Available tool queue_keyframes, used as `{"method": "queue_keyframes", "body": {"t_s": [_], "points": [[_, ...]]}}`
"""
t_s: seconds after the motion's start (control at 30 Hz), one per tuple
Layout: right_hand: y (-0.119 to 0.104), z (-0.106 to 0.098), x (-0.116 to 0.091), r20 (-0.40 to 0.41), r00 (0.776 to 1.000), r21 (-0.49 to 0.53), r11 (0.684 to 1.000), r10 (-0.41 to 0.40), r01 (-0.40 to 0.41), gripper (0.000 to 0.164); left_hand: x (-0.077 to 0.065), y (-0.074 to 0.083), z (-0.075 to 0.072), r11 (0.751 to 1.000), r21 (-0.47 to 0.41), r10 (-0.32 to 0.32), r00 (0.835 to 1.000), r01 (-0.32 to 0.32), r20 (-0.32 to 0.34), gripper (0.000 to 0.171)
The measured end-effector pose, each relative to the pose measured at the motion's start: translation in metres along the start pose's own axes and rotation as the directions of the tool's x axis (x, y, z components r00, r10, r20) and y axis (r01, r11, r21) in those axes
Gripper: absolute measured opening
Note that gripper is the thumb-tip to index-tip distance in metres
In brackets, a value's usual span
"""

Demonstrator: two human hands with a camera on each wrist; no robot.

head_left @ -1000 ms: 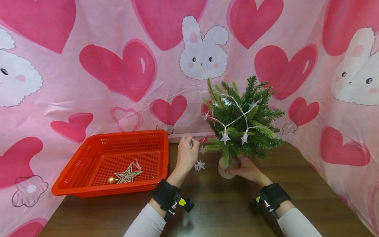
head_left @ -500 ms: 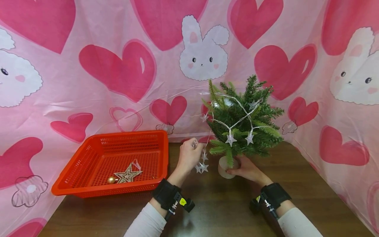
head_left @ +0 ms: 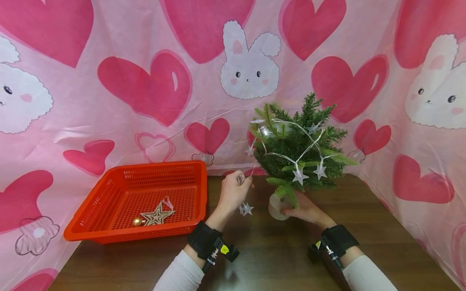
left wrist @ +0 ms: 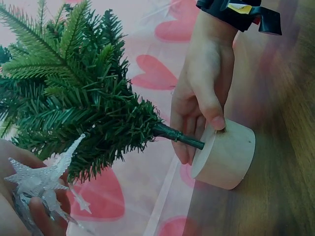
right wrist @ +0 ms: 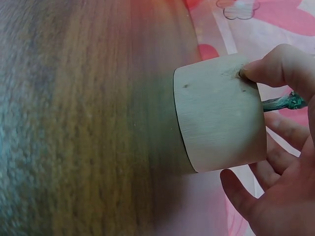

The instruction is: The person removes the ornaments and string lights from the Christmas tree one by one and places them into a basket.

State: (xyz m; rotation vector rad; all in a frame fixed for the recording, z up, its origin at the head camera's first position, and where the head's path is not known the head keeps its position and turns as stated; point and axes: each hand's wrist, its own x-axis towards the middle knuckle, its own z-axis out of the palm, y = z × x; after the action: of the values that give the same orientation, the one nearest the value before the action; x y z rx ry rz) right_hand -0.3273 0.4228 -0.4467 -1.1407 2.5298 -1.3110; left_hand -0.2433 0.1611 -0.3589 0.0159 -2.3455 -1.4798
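A small artificial Christmas tree (head_left: pixel 306 149) stands on a round pale wooden base (head_left: pixel 277 208). My right hand (head_left: pixel 309 210) grips the base from the right; in the right wrist view the thumb presses its upper edge and the other fingers (right wrist: pixel 280 128) reach round the far side. My left hand (head_left: pixel 233 190) holds a bunched string of clear star lights (left wrist: pixel 37 184) beside the tree. Some stars (head_left: pixel 246 209) dangle under that hand. The rest of the string runs over the branches, with two stars (head_left: pixel 300 177) hanging at the front.
An orange-red plastic basket (head_left: pixel 134 232) stands on the left of the brown wooden table (head_left: pixel 276 258). In it lie a glittery gold star ornament (head_left: pixel 157 215) and a gold ball (head_left: pixel 136 222). A pink curtain (head_left: pixel 204 101) with hearts and rabbits hangs close behind the tree.
The tree has turned, and its front stars and wire have shifted to the right. My left hand has moved slightly right and down with the star lights. My right hand stays at the base.
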Motion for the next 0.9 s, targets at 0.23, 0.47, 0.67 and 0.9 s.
{"method": "queue_keyframes", "body": {"t_s": [0.23, 0.47, 0.67, 0.9], "points": [[0.003, 0.000, -0.002, 0.005, 1.000, 0.007, 1.000, 0.010, -0.010, 0.063, -0.001, 0.001, 0.000, 1.000, 0.010, -0.013, 0.999, 0.014, -0.041, 0.023], [-0.002, 0.006, 0.000, -0.030, 0.999, 0.034, 0.999, 0.040, -0.039, 0.063, -0.001, 0.002, 0.001, 0.999, -0.006, -0.034, 0.999, 0.034, -0.036, 0.021], [-0.005, 0.012, 0.005, -0.108, 0.994, 0.067, 0.998, -0.015, 0.022, 0.072, 0.000, 0.000, 0.001, 0.999, 0.052, -0.004, 0.999, 0.006, -0.038, 0.020], [-0.006, 0.014, 0.006, -0.168, 0.983, 0.043, 0.996, -0.068, 0.076, 0.071, -0.002, 0.000, -0.002, 0.995, 0.078, -0.051, 0.998, 0.055, -0.047, 0.023]]}}
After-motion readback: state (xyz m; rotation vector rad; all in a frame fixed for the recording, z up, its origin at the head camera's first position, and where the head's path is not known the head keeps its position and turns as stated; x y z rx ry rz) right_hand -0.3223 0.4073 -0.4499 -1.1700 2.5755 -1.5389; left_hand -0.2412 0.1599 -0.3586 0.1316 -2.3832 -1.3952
